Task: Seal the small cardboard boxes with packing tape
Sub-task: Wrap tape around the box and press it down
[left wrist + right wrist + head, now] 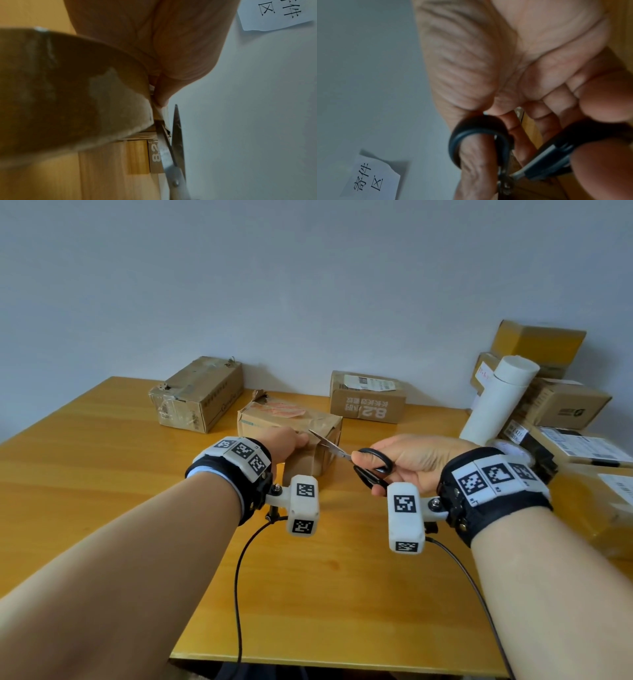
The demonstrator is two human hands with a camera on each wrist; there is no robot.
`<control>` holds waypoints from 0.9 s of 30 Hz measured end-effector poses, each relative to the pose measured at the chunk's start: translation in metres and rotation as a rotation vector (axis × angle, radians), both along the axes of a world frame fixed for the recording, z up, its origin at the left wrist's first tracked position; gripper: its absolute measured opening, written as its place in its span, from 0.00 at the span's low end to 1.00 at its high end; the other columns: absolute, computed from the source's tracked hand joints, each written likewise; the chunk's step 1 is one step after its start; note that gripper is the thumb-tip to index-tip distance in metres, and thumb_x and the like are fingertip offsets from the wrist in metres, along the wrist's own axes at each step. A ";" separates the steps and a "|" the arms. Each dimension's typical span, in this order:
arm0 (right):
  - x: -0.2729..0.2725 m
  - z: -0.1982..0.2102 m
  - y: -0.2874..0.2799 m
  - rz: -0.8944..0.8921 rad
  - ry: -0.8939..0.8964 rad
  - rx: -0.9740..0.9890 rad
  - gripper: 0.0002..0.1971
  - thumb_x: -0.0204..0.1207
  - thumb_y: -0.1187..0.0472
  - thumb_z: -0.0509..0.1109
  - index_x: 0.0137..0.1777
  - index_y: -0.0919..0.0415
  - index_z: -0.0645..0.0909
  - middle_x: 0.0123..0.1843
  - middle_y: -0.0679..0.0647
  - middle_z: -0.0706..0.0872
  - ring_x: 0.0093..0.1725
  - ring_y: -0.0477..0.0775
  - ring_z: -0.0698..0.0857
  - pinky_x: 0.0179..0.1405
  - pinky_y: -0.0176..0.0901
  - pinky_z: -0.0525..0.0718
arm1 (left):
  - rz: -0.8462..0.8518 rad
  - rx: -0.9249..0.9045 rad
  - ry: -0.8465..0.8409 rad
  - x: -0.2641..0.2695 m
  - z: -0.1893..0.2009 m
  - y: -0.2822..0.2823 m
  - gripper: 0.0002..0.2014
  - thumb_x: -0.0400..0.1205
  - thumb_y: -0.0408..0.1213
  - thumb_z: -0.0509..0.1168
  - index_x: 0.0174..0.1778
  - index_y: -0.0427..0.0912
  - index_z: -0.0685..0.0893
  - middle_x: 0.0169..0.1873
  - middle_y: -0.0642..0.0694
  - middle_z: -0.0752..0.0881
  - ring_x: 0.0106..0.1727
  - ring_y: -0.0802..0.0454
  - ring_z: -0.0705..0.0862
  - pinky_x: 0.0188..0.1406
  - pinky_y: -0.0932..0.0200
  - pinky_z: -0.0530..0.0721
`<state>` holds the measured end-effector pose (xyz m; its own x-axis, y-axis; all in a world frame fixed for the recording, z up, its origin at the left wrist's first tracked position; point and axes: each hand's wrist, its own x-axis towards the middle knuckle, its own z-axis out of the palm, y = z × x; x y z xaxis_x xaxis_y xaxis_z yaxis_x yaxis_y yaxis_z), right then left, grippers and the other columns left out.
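Observation:
A worn small cardboard box point(274, 419) lies in the middle of the wooden table point(120, 508). My left hand point(287, 445) grips a brown packing tape roll point(303, 465) against the box's near right corner. The left wrist view shows the roll point(68, 94) large and close, with a strip of tape point(157, 113) running off it under my left hand point(171, 47). My right hand point(411, 460) holds black-handled scissors point(346, 455), thumb through one loop point(479, 135). The blades point(176, 135) stand apart at the strip.
Two more boxes, one point(197, 393) and another point(368, 397), sit by the wall. A stack of boxes point(561, 405) and a white tube point(496, 402) crowd the right side. A paper sign point(274, 13) hangs on the wall. Wrist-camera cables point(239, 577) trail over the near table.

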<state>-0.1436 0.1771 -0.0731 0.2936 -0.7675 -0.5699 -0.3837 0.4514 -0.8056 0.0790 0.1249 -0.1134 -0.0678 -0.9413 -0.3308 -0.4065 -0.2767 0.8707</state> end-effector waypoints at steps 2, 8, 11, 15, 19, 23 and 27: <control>0.006 -0.003 -0.002 -0.001 0.011 -0.008 0.25 0.58 0.49 0.84 0.49 0.61 0.80 0.42 0.58 0.83 0.35 0.53 0.84 0.35 0.41 0.89 | 0.008 0.017 0.019 -0.001 0.002 0.003 0.24 0.87 0.41 0.63 0.74 0.27 0.76 0.73 0.28 0.77 0.75 0.31 0.76 0.75 0.36 0.74; 0.015 -0.008 -0.010 -0.021 -0.055 -0.016 0.30 0.57 0.49 0.86 0.54 0.64 0.82 0.44 0.59 0.84 0.34 0.52 0.86 0.34 0.40 0.90 | 0.137 0.061 0.078 0.001 0.000 0.005 0.21 0.86 0.42 0.66 0.72 0.34 0.77 0.69 0.38 0.82 0.72 0.39 0.77 0.74 0.39 0.66; 0.012 -0.009 -0.018 0.004 -0.104 0.030 0.42 0.44 0.46 0.95 0.56 0.64 0.83 0.45 0.59 0.85 0.38 0.53 0.85 0.39 0.45 0.90 | 0.165 0.085 0.118 0.004 0.003 0.005 0.19 0.86 0.40 0.66 0.70 0.35 0.77 0.67 0.39 0.83 0.70 0.41 0.78 0.66 0.41 0.68; 0.012 -0.008 -0.022 0.026 -0.164 0.073 0.47 0.35 0.47 0.96 0.56 0.64 0.82 0.43 0.58 0.86 0.34 0.53 0.85 0.33 0.44 0.89 | 0.173 0.093 0.160 0.007 0.008 0.006 0.12 0.86 0.36 0.65 0.63 0.35 0.79 0.66 0.40 0.83 0.65 0.46 0.80 0.49 0.53 0.67; 0.016 -0.013 -0.028 0.029 -0.180 0.076 0.43 0.40 0.47 0.96 0.55 0.63 0.82 0.48 0.58 0.85 0.40 0.53 0.84 0.37 0.43 0.89 | 0.182 0.066 0.140 0.010 0.010 0.005 0.09 0.87 0.36 0.64 0.59 0.35 0.79 0.67 0.38 0.82 0.66 0.44 0.79 0.54 0.49 0.65; 0.018 -0.015 -0.032 0.027 -0.169 0.071 0.42 0.42 0.45 0.96 0.54 0.63 0.82 0.47 0.57 0.85 0.42 0.52 0.83 0.38 0.42 0.88 | 0.177 0.052 0.133 0.013 0.012 0.005 0.05 0.87 0.35 0.64 0.53 0.37 0.78 0.68 0.37 0.82 0.71 0.41 0.78 0.56 0.50 0.64; 0.021 -0.014 -0.035 0.055 -0.171 0.051 0.42 0.41 0.44 0.95 0.53 0.64 0.83 0.42 0.56 0.85 0.36 0.50 0.83 0.33 0.38 0.87 | 0.164 0.052 0.154 0.015 0.011 0.005 0.08 0.87 0.34 0.64 0.42 0.40 0.77 0.67 0.36 0.83 0.67 0.43 0.80 0.52 0.52 0.65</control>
<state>-0.1230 0.1426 -0.0874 0.4306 -0.7186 -0.5461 -0.2685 0.4757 -0.8376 0.0944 0.1302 -0.1020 0.0309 -0.9257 -0.3770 -0.2162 -0.3744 0.9017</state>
